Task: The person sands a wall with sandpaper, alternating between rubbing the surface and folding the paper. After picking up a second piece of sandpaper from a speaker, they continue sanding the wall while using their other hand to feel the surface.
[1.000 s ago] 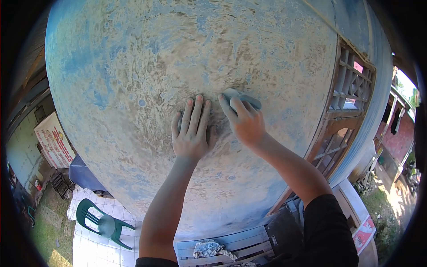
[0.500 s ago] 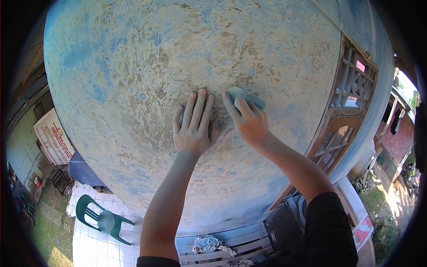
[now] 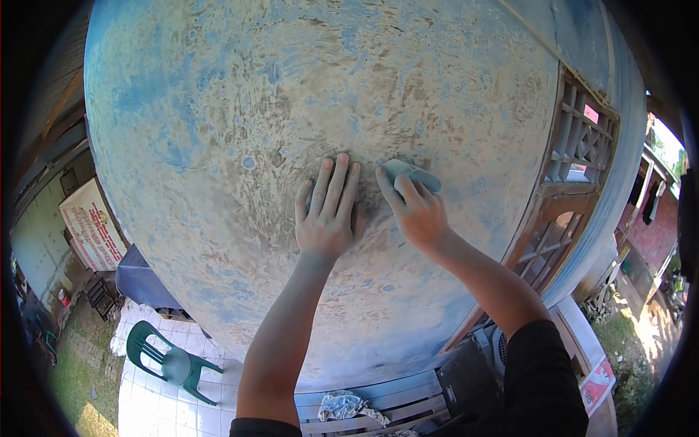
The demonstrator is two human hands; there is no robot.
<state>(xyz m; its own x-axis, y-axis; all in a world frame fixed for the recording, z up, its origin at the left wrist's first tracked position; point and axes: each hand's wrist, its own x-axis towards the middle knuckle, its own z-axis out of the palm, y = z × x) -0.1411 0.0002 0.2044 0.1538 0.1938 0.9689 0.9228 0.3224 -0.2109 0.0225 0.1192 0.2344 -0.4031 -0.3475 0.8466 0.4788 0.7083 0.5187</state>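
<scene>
My left hand [image 3: 325, 218] lies flat on the patchy blue and tan wall [image 3: 240, 109], fingers stretched upward and slightly apart, dusted pale. Just right of it, my right hand [image 3: 419, 213] presses a folded grey-blue piece of sandpaper [image 3: 408, 172] against the wall. Its index finger reaches along the left side of the piece, while the other fingers bend over the lower part. The underside of the sandpaper is hidden. Around both hands the wall surface looks scuffed and brownish, with worn blue paint showing through.
A wooden window frame [image 3: 542, 197] with a lattice stands right of the wall. Below are a slatted bench [image 3: 408, 404] with a crumpled cloth [image 3: 345, 406] and a dark panel [image 3: 470, 382]. A green plastic chair [image 3: 175, 364] is on white tiles at lower left.
The camera view has shifted slightly, moving the wall right and down in the picture. My right hand and the sandpaper have slid a little down the wall; my left hand stays nearly in place.
</scene>
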